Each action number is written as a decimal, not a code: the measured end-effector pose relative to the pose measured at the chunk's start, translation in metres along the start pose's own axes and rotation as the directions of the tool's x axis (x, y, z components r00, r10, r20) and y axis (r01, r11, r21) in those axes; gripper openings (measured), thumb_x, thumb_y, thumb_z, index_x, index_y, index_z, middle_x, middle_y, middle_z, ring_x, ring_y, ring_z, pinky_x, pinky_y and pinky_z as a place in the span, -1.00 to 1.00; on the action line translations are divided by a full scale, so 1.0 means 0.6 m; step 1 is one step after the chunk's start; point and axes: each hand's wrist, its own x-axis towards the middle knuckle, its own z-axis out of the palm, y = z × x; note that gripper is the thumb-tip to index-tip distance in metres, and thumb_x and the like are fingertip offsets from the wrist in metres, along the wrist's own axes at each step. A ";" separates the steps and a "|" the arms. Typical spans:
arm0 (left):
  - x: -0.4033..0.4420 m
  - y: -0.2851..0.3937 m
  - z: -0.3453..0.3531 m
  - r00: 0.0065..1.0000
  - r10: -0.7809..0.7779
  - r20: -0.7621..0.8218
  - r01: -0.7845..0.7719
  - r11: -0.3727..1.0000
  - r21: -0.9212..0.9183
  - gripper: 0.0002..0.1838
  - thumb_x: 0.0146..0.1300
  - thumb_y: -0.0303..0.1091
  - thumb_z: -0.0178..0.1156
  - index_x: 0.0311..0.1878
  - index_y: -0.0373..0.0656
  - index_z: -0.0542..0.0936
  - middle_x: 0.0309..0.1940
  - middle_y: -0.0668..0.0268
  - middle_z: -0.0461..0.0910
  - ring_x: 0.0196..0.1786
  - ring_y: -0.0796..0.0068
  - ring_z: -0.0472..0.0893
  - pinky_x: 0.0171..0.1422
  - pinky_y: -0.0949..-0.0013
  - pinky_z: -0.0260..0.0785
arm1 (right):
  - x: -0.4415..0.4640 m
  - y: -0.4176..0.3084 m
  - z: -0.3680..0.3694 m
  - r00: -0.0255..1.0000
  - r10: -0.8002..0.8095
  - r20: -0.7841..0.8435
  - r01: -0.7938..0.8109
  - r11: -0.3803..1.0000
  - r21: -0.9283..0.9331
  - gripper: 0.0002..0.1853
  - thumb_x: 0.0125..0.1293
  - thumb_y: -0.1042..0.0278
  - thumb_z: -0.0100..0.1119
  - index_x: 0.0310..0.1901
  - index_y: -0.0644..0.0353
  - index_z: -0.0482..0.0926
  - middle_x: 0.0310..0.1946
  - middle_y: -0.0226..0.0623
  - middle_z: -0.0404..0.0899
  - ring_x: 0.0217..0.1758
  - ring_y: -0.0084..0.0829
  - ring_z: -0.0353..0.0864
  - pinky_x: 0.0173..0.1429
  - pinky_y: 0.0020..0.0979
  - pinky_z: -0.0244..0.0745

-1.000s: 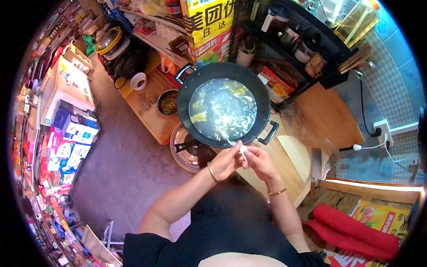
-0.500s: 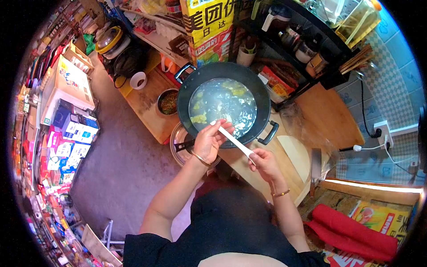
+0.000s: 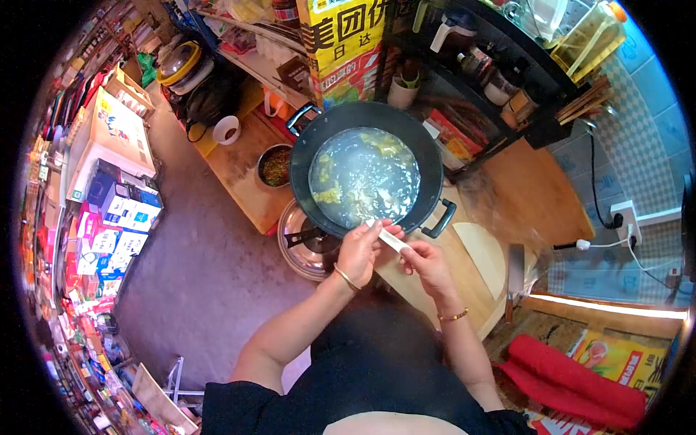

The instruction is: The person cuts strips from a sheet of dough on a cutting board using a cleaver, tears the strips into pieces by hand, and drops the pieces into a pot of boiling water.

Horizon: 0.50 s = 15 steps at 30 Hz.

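Over the near rim of a large black pot point(image 3: 429, 163), my two hands hold a white dough strip point(image 3: 389, 240). My left hand point(image 3: 362, 252) is palm up, its thumb on the far end of the strip and its fingertips over the rim. The other end is pinched by my right hand point(image 3: 429, 268). Cloudy water bubbles in the pot, with yellowish bits and pale pieces floating in it. A pale dough sheet point(image 3: 480, 250) with a straight cut edge lies on the board right of my right hand, and a knife point(image 3: 515, 272) beside it.
A glass lid point(image 3: 299, 255) leans below the pot's left side. Left of the pot are a bowl of chopped seasoning point(image 3: 275, 167) and a white cup point(image 3: 226, 130). A black rack point(image 3: 478, 90) with jars stands behind right. Steam drifts over the board.
My hands have come closer together, the left shifting right and down. Less of the white strip shows between them. The water bubbles more across its surface.
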 end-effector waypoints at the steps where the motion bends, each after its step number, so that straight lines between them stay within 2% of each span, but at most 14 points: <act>1: 0.002 0.008 -0.003 1.000 -0.011 -0.003 0.011 0.999 -0.042 -0.70 0.29 -0.27 -0.12 -0.08 -0.33 0.37 -0.21 0.09 0.51 -0.14 0.31 0.53 -0.04 0.35 0.38 | 0.000 0.005 -0.005 1.000 -0.013 0.002 0.013 1.000 0.026 -0.85 0.18 0.40 0.08 -0.30 0.32 0.51 -0.56 -0.39 0.49 -0.61 -0.67 0.37 -0.51 -0.67 0.27; 3: 0.003 0.024 -0.005 1.000 -0.008 -0.009 0.007 0.997 -0.074 -0.71 0.29 -0.30 -0.14 -0.08 -0.34 0.37 -0.19 0.06 0.50 -0.12 0.25 0.53 0.02 0.32 0.36 | -0.002 0.003 -0.012 1.000 0.003 0.010 -0.004 0.996 0.087 -0.83 0.18 0.40 0.09 -0.26 0.32 0.52 -0.54 -0.36 0.51 -0.60 -0.67 0.37 -0.51 -0.68 0.28; 7: 0.014 0.046 -0.017 1.000 0.003 -0.021 -0.005 0.996 -0.086 -0.71 0.29 -0.30 -0.14 -0.07 -0.35 0.36 -0.19 0.06 0.50 -0.10 0.26 0.52 0.03 0.32 0.36 | -0.005 -0.006 -0.018 1.000 0.014 0.025 -0.017 0.994 0.107 -0.83 0.18 0.41 0.08 -0.26 0.32 0.51 -0.54 -0.36 0.51 -0.59 -0.66 0.38 -0.50 -0.67 0.30; 10: 0.022 0.059 -0.020 0.993 0.094 -0.066 -0.099 0.993 -0.062 -0.68 0.31 -0.26 -0.16 -0.05 -0.34 0.35 -0.17 0.08 0.49 -0.08 0.27 0.51 0.03 0.34 0.36 | 0.001 -0.007 -0.017 0.998 0.036 0.042 -0.044 0.975 0.216 -0.83 0.19 0.41 0.06 -0.24 0.34 0.49 -0.52 -0.36 0.50 -0.58 -0.64 0.39 -0.48 -0.65 0.32; 11: 0.022 0.054 -0.014 0.994 0.107 0.000 -0.107 0.990 -0.089 -0.63 0.32 -0.18 -0.19 -0.03 -0.31 0.35 -0.15 0.13 0.49 -0.04 0.30 0.49 0.04 0.34 0.34 | 0.005 -0.008 -0.012 0.998 0.011 0.054 -0.026 0.960 0.279 -0.83 0.20 0.41 0.05 -0.23 0.34 0.48 -0.51 -0.36 0.50 -0.57 -0.64 0.40 -0.47 -0.65 0.33; 12: 0.015 0.047 -0.006 0.998 -0.032 0.062 0.042 0.985 -0.168 -0.56 0.30 -0.05 -0.21 -0.03 -0.25 0.35 -0.16 0.20 0.49 -0.08 0.39 0.48 0.05 0.35 0.31 | 0.009 -0.009 -0.007 0.998 -0.015 0.065 -0.008 0.940 0.341 -0.82 0.21 0.42 0.04 -0.22 0.34 0.47 -0.49 -0.36 0.50 -0.56 -0.63 0.40 -0.46 -0.65 0.34; 13: 0.009 0.032 -0.007 0.957 -0.148 0.248 0.205 0.953 -0.224 -0.58 0.27 -0.03 -0.17 -0.08 -0.22 0.36 -0.20 0.24 0.49 -0.14 0.45 0.49 -0.01 0.40 0.33 | 0.014 -0.010 -0.001 0.997 -0.039 0.073 0.011 0.938 0.346 -0.82 0.22 0.41 0.02 -0.21 0.34 0.47 -0.44 -0.35 0.51 -0.54 -0.64 0.41 -0.44 -0.64 0.35; 14: 0.005 0.013 -0.011 0.870 -0.238 0.432 0.368 0.897 -0.246 -0.59 0.25 -0.01 -0.13 -0.12 -0.19 0.36 -0.23 0.27 0.49 -0.20 0.51 0.49 -0.07 0.44 0.34 | 0.019 -0.014 0.008 0.997 -0.030 0.078 0.005 0.953 0.302 -0.82 0.22 0.41 0.03 -0.21 0.34 0.47 -0.41 -0.36 0.51 -0.50 -0.65 0.42 -0.41 -0.64 0.36; 15: -0.005 0.000 -0.007 0.915 -0.278 0.291 0.340 0.921 -0.188 -0.60 0.26 0.00 -0.14 -0.17 -0.18 0.39 -0.27 0.32 0.48 -0.31 0.57 0.46 -0.09 0.47 0.33 | 0.022 -0.019 0.017 0.997 -0.016 0.078 -0.004 0.968 0.250 -0.83 0.22 0.41 0.03 -0.23 0.33 0.48 -0.43 -0.36 0.52 -0.51 -0.66 0.43 -0.42 -0.65 0.36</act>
